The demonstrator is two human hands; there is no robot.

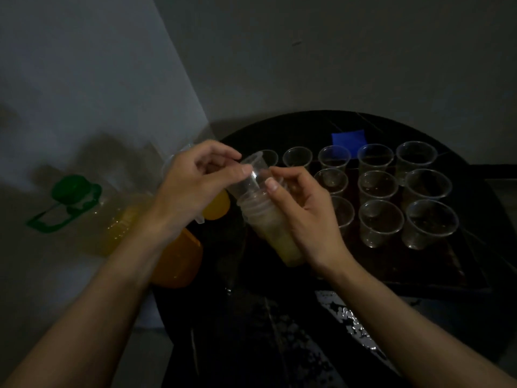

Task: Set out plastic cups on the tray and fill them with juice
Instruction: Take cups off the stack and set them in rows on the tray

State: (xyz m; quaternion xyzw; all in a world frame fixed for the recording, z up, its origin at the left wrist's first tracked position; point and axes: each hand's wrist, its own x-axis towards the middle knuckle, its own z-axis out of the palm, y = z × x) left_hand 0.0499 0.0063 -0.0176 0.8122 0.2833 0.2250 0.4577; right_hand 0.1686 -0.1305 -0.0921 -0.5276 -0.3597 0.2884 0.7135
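Pinching the top clear cup [251, 175] between thumb and forefinger, your left hand [193, 186] holds it tilted and partly out of the stack of plastic cups [268, 219]. Your right hand [305, 214] curls round that stack, which slants above the dark round table [279, 345], just left of the tray [436, 270]. On the tray, empty clear cups [380, 222] stand upright in three rows. A green-capped juice bottle [120, 222] sits to the left of your left arm, and an orange container [179, 261] lies under your left forearm.
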